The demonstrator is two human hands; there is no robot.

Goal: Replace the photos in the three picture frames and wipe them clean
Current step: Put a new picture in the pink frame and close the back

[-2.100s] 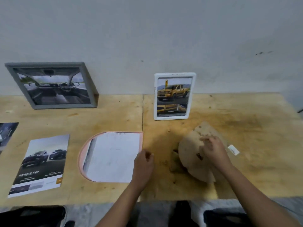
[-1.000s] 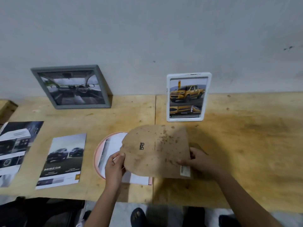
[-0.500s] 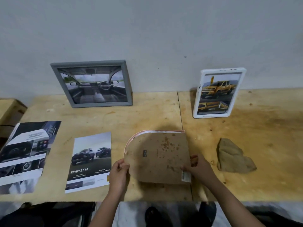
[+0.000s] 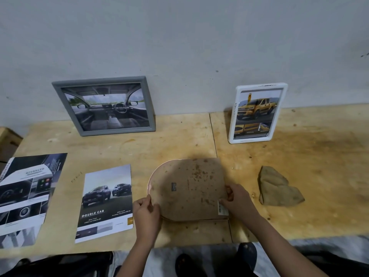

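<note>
A brown, stained backing board [image 4: 189, 188] lies on a pink arch-shaped frame [image 4: 157, 172] that rests face down near the table's front edge. My left hand [image 4: 146, 214] pinches the board's lower left rim. My right hand [image 4: 237, 198] grips its right edge near a barcode sticker. A grey frame [image 4: 103, 105] with a car-interior photo and a white frame [image 4: 257, 112] with a yellow truck photo lean against the wall. A crumpled brown cloth [image 4: 277, 187] lies to the right of my right hand.
Two loose car prints lie at the left: a "Double Cab" sheet [image 4: 105, 202] and a darker "Advanced" sheet [image 4: 26, 196]. The wooden table [image 4: 319, 156] ends just below my hands. A cardboard box [image 4: 8, 140] sits at the far left.
My right hand picked up the backing board from the right, leaving the cloth on the table. Both hands carried the board over the pink frame and lowered it onto it.
</note>
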